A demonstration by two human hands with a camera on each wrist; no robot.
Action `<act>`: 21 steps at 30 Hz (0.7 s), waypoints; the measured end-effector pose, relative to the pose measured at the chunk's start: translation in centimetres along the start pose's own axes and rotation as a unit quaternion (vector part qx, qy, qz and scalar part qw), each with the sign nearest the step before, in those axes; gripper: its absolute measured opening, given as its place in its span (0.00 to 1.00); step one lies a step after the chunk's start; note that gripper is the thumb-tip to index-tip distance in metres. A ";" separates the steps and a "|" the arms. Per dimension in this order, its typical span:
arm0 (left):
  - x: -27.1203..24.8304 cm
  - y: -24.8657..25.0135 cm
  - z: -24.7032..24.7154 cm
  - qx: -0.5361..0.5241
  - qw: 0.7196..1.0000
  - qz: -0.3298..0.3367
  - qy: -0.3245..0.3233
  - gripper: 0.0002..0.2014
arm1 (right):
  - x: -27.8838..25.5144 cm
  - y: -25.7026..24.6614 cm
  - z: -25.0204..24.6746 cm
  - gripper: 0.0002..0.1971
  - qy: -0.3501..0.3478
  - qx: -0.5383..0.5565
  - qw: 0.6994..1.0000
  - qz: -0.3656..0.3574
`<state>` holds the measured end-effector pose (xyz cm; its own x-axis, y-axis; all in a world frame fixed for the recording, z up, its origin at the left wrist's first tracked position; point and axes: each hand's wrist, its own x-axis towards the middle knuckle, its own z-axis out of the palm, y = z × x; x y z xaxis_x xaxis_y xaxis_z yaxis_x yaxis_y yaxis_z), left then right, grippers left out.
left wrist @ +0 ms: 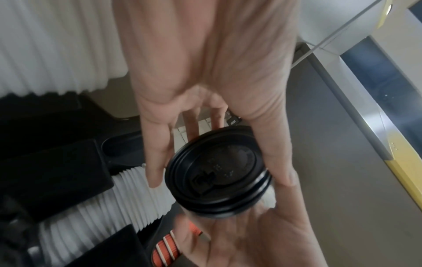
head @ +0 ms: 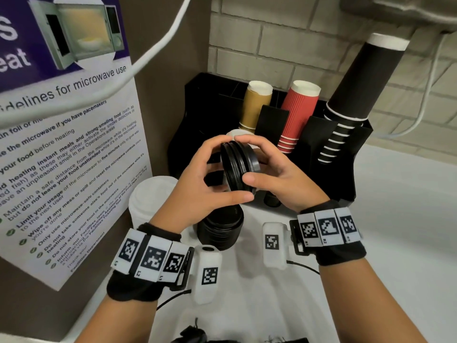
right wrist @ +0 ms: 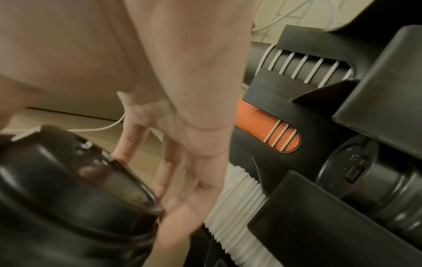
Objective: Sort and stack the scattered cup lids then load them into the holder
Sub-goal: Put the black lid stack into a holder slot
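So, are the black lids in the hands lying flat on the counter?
No. Both the left hand and right hand hold the black lids on edge, above the counter.

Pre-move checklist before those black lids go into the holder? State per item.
1. Both hands on the held black lids: ok. The left hand and the right hand pinch the small stack on its edge.
2. Held lids nested flush: cannot tell; the rims look close but blur hides the seams.
3. Colour sorted: ok. Only black lids in hand; the white lid stack stands apart on the counter.
4. Remaining black stack upright on the counter: ok.
5. Free lid slot in the holder: cannot tell; the hands cover the front.
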<state>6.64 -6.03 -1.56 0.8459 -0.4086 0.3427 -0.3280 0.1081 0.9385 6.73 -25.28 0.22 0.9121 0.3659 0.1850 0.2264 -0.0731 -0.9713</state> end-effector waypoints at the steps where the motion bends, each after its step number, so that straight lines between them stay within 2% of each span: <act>1: 0.0 -0.2 0.1 0.003 1.000 -0.004 0.005 0.42 | 0.0 0.0 0.1 0.32 0.005 0.001 1.000 0.001; 10: 0.1 -0.8 0.5 0.028 0.999 -0.025 0.000 0.50 | -0.5 0.1 -0.2 0.35 0.014 0.005 1.000 0.000; 16: 0.3 -0.8 0.8 0.023 0.999 -0.023 -0.012 0.49 | -0.8 0.2 -0.2 0.33 0.036 -0.017 0.999 -0.007; 21: 0.5 -0.8 1.1 0.008 1.000 -0.027 -0.012 0.53 | -0.9 -0.1 -0.2 0.32 0.062 -0.047 0.996 -0.032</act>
<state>6.88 -7.36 -2.21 0.8528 -0.4346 0.2896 -0.2887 0.0699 0.9549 5.99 -25.81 0.16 0.9290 0.2548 0.2685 0.3106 -0.1422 -0.9398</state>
